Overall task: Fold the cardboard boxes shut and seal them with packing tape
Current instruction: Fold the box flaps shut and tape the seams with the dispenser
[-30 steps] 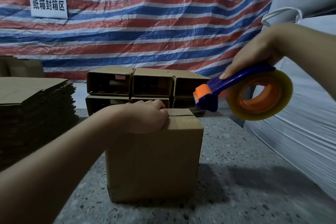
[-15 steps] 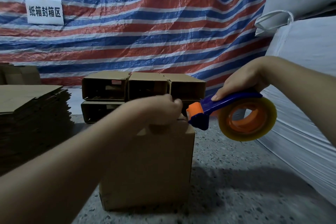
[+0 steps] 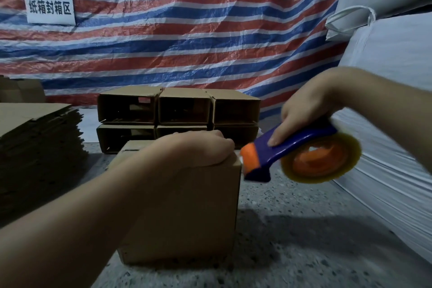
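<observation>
A brown cardboard box [image 3: 187,217] stands on the speckled floor in front of me, its top flaps folded down. My left hand [image 3: 194,149] lies on the box top, fingers curled over the right top edge, holding the flaps down. My right hand [image 3: 306,110] grips the blue handle of a tape dispenser [image 3: 297,149] loaded with a yellowish tape roll on an orange core. The dispenser's orange and blue head touches the box's upper right corner.
Several open cardboard boxes [image 3: 180,110] are stacked on their sides behind the box. A pile of flat cardboard [image 3: 35,138] sits at the left. White woven sacks [image 3: 392,124] fill the right side. A striped tarp [image 3: 187,30] with a white sign hangs behind.
The dispenser dropped lower, its head coming down to the box's upper right corner. My left hand stayed on the box top.
</observation>
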